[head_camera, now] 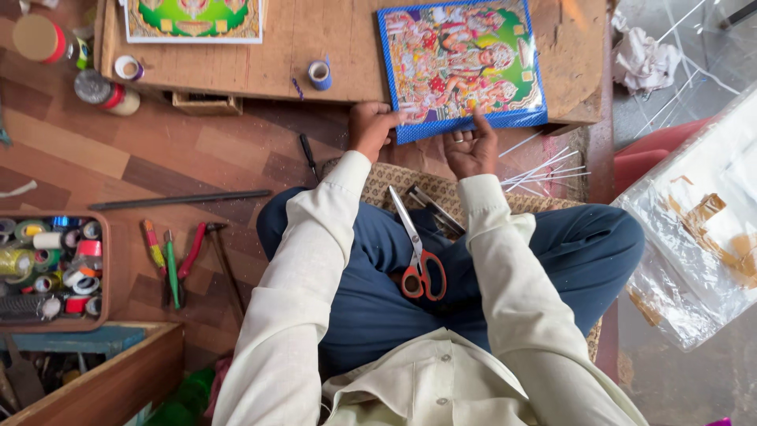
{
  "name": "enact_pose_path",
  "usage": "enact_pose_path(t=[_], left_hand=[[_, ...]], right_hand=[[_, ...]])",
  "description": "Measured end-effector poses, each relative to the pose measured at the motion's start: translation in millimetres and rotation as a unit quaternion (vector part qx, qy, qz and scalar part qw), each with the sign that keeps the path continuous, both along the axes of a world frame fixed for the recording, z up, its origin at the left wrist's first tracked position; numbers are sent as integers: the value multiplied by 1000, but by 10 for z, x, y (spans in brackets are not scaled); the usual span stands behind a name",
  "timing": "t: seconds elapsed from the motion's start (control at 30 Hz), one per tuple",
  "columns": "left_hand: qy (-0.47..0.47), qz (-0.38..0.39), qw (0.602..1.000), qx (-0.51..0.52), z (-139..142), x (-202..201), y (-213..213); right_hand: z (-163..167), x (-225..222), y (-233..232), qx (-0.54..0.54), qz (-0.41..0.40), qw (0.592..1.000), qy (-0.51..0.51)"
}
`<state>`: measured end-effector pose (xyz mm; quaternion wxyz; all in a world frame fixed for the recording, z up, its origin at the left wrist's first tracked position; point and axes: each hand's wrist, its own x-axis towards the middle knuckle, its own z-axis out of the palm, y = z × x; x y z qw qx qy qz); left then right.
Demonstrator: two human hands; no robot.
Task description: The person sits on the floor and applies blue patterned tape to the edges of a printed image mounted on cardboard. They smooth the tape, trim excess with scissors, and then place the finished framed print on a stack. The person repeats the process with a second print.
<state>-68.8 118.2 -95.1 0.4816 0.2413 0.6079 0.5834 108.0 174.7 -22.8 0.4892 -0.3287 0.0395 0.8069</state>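
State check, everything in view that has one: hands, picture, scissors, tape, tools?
left hand: gripping the near edge of the blue-bordered picture
right hand: fingertips on the same edge, ring on one finger
blue-bordered picture: flat on the low wooden table, face up
scissors: shut, lying on the lap
blue tape roll: upright on the table
pliers: on the floor, handles spread
tray of tape rolls: full

Single head view, straight down, close over lap and low table

Craft workshop: tape-roll tray, pliers, scissors
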Motion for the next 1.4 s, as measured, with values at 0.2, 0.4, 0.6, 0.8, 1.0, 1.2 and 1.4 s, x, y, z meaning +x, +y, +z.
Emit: enact_pose_path(t=[0.2,0.4,0.6,0.8,1.0,1.2,1.4], left_hand=[[-33,-147,988,-28,287,102,-122],[345,142,922,101,575,189,-282],[-139,99,962,212,438,261,-215],[-53,-36,988,-141,242,366,-348],[497,53,842,202,691,798,-746],[619,4,737,272,1261,619,-273],[597,-219,771,31,1292,600,129]], right_hand=[[-122,335,115,86,15,996,-4],[492,1019,167,320,80,898,-293],[1419,1262,291,657,204,496,-530],[1157,717,449,733,214,106,-637],[668,481,394,710,269,57,-648],[626,513,357,734,260,87,-621],[709,743,486,715,300,138,-616]])
